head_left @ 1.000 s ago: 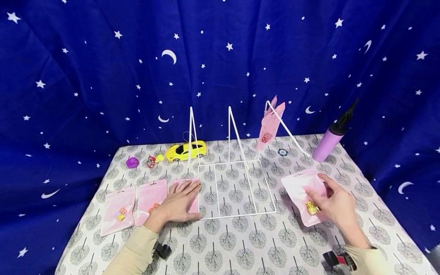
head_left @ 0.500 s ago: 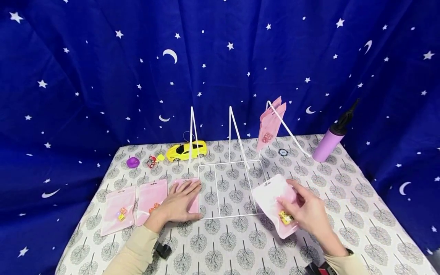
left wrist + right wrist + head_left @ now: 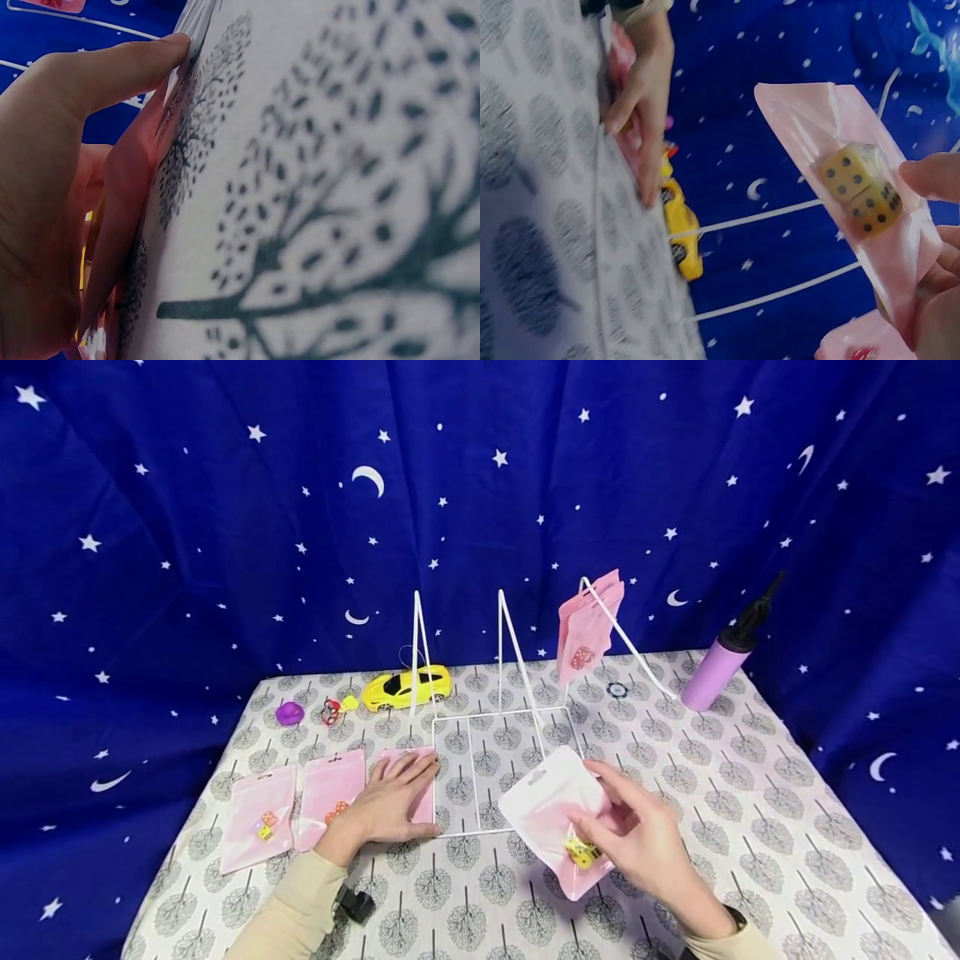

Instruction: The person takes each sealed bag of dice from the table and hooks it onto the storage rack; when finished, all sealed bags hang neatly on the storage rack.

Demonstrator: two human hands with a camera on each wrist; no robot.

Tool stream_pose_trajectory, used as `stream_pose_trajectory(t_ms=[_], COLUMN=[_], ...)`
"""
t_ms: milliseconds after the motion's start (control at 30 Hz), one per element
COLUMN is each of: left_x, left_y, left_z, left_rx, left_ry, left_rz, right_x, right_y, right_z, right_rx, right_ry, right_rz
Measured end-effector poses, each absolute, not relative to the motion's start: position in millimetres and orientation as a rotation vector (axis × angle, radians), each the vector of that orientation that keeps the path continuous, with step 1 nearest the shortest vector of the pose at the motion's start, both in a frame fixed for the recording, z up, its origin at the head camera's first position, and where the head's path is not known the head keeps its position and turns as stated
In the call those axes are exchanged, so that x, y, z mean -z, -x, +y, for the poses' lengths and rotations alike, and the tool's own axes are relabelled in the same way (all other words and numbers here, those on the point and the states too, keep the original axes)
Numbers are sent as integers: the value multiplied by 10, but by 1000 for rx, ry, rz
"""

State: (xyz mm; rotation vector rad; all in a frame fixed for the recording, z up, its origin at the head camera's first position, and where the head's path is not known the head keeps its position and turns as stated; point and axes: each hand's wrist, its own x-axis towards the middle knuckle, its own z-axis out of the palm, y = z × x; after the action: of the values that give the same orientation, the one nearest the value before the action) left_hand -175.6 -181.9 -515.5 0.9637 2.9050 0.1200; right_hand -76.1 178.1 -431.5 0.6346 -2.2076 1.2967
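My right hand (image 3: 637, 835) pinches a pink zip bag (image 3: 536, 814) between thumb and fingers, raised over the front right part of a white wire rack (image 3: 474, 777). Two yellow dice (image 3: 859, 191) show through the bag's clear front in the right wrist view. My left hand (image 3: 393, 797) rests, fingers extended, on another pink zip bag (image 3: 424, 789) lying against the rack's left side; it hides most of that bag. Left of it lie two more pink bags, one (image 3: 330, 781) with orange dice, one (image 3: 251, 806) with mixed dice. Pink bags (image 3: 588, 631) with red dice hang from the rack's right arm.
Behind the rack's left side stands a yellow toy car (image 3: 401, 689). A purple toy (image 3: 289, 713) and a small red-and-yellow item (image 3: 333, 710) lie left of it. At right stands a purple hand pump (image 3: 716, 677); a small dark round piece (image 3: 617, 691) lies near it.
My right hand has carried the bag of yellow dice leftward, from beside the rack to over its front right part. The hanging bags have swung slightly. My left hand has stayed put.
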Motion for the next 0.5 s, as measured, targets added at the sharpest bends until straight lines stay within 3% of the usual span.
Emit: stream_pose_trajectory(t_ms=[200, 500], left_x=[5138, 5137], left_y=[1759, 1752], left_z=[-1826, -1826], left_rx=[-116, -124], left_ry=[-971, -976], left_rz=[2916, 2917], right_x=[4082, 3803], right_y=[776, 856], right_z=[1663, 1559], right_rx=[-1321, -1375], right_ry=[-818, -833], right_rz=[-1889, -1738])
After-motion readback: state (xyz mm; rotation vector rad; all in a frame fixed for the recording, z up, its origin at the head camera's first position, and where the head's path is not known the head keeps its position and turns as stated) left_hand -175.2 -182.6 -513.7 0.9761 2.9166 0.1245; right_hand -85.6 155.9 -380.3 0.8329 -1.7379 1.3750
